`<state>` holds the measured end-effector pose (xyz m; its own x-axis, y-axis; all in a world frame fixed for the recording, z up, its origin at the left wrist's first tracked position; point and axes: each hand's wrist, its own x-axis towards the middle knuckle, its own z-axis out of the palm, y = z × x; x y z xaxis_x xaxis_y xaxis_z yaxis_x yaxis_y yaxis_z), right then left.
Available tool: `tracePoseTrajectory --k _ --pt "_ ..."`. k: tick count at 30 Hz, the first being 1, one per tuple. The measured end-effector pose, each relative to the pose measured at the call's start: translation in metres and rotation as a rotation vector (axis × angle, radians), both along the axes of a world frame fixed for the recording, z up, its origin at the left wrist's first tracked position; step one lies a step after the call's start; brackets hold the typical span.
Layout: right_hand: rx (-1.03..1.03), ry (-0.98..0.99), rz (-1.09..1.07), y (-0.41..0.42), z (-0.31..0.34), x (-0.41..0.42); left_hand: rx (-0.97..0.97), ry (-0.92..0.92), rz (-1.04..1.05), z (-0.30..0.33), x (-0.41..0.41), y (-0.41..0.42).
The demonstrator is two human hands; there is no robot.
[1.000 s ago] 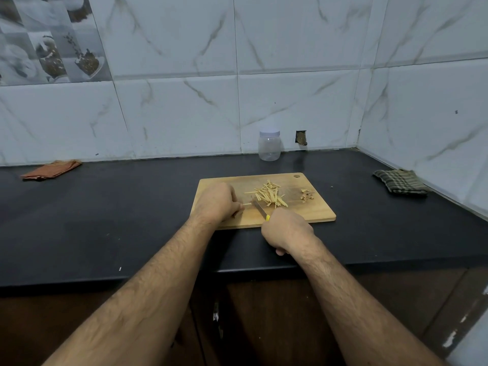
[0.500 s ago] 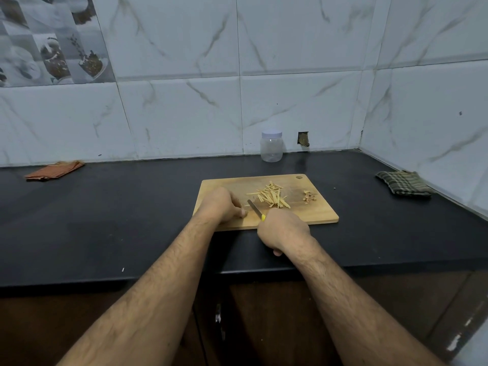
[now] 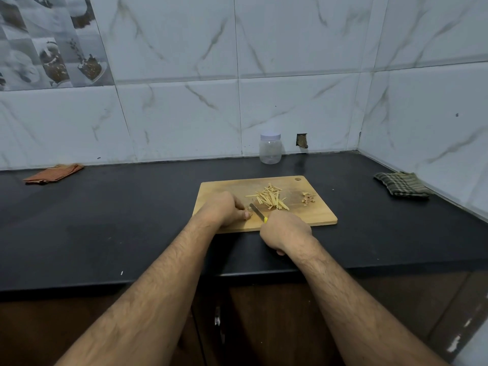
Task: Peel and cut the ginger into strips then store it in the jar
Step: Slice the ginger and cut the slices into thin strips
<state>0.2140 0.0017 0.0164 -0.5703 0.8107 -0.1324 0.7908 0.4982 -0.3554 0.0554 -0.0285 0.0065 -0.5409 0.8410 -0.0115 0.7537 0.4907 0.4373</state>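
- My right hand [image 3: 286,229] is curled tight round the knife [image 3: 257,212]; only a bit of yellow handle shows past my knuckles, and the blade points up and left toward my other hand.
- My left hand [image 3: 224,209] sits knuckles-up on the board [image 3: 311,216], fingers bent under. I judge they pin a last bit of ginger by the blade, but the piece itself is hidden, so I cannot tell for sure.
- The cut strips [image 3: 269,198] lie in a loose heap mid-board, just beyond the blade tip. The peel [image 3: 308,198] is a small pile to their right, apart from them.
- The jar [image 3: 270,148] stands by the wall behind the board, lid on, looking empty.
- The strips should be light, stiff and a little damp, so likely to cling and scatter; I would pinch them up in bunches or scrape them together with the blade.
- The jar looks like light plastic; I would hold its body and twist the lid off first.
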Motion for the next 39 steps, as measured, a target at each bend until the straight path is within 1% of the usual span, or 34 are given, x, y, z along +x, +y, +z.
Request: tracePoseTrajectory --k 3,6,10,14,23,29,39 --pt "0.033 0.0 -0.025 0.002 0.002 0.003 0.021 0.061 0.02 -0.003 0.0 0.0" --pt "0.048 0.016 -0.014 0.002 0.002 0.002 0.054 0.08 0.034 -0.007 0.0 -0.001" --pt "0.036 -0.006 0.0 0.003 0.0 0.0 0.06 0.042 0.037 -0.006 -0.001 -0.001" --pt "0.054 -0.015 -0.057 0.009 0.004 0.001 0.056 0.032 0.035 -0.003 0.003 -0.002" --pt "0.011 0.026 0.001 0.005 -0.001 -0.009 -0.059 0.03 -0.011 0.003 0.005 0.002" --pt "-0.032 0.033 0.01 -0.001 0.005 -0.014 -0.029 0.022 -0.033 0.003 0.003 0.0" --pt "-0.02 -0.044 0.029 -0.006 0.008 -0.019 -0.01 0.031 -0.079 0.0 0.0 -0.002"
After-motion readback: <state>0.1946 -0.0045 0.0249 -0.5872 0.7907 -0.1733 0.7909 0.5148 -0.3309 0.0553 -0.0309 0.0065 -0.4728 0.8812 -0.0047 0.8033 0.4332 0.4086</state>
